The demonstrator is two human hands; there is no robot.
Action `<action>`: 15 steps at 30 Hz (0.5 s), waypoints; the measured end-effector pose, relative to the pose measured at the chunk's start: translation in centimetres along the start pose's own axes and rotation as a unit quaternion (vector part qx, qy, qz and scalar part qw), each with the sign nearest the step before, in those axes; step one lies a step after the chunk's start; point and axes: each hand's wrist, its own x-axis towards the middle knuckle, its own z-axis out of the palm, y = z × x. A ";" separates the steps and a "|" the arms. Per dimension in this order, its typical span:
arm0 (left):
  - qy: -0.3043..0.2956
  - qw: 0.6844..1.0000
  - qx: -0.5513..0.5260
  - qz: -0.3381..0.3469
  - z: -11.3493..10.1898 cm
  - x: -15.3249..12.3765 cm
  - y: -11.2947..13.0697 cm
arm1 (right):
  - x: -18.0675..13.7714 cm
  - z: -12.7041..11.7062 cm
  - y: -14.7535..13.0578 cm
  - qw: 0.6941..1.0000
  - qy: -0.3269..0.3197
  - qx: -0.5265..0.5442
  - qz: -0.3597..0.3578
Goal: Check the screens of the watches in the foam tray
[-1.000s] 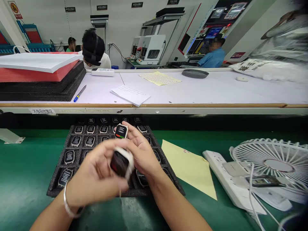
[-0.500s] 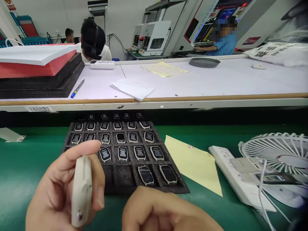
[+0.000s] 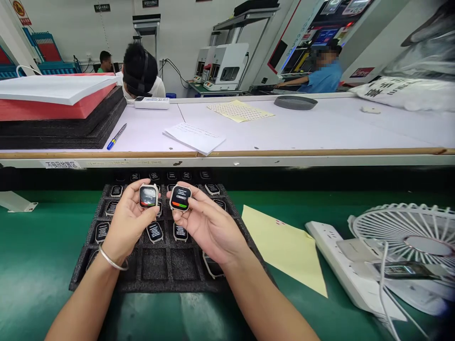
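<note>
A: Hands first. What did you log?

B: Left hand (image 3: 130,220), left of centre: clamped on a pale-cased watch (image 3: 148,196), thumb and fingers at its edges. Right hand (image 3: 215,225), mid-frame: gripped a second watch (image 3: 180,198), thumb at the lower right edge. Hands stood apart, a narrow gap between the two watches.

A: Screens?

B: Both faced the camera. Left one caught glare, some red low down. Right one was lit: text above a red and green bar. Silver bangle (image 3: 111,260) on the left wrist.

A: Underneath?

B: Black foam tray (image 3: 154,265) on the green bench (image 3: 42,265), lower middle of the frame. Other watches (image 3: 155,232) sat in its compartments, several showing text.

A: Farther out?

B: Yellow sheet (image 3: 284,251) near the tray's right side. Power strip (image 3: 325,246) and white fan (image 3: 428,245) at lower right.

A: Above?

B: White shelf (image 3: 284,137) ran across. Pen (image 3: 116,137) beside a foam stack (image 3: 71,135) at left, papers (image 3: 194,138) near centre. Person in blue (image 3: 322,79), upper right.
</note>
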 end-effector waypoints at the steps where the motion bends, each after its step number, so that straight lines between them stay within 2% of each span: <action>1: -0.006 1.000 -0.001 -0.007 0.1 0.0 -0.1 | 0.1 -0.1 0.1 1.000 0.000 0.000 -0.002; 9: -0.065 0.998 -0.017 -0.012 0.3 -0.4 -0.1 | 0.5 -0.4 0.3 0.997 0.011 -0.058 -0.041; 15: -0.073 0.997 -0.018 -0.005 0.2 -0.4 0.1 | 0.4 -0.5 0.4 0.994 0.009 -0.093 -0.061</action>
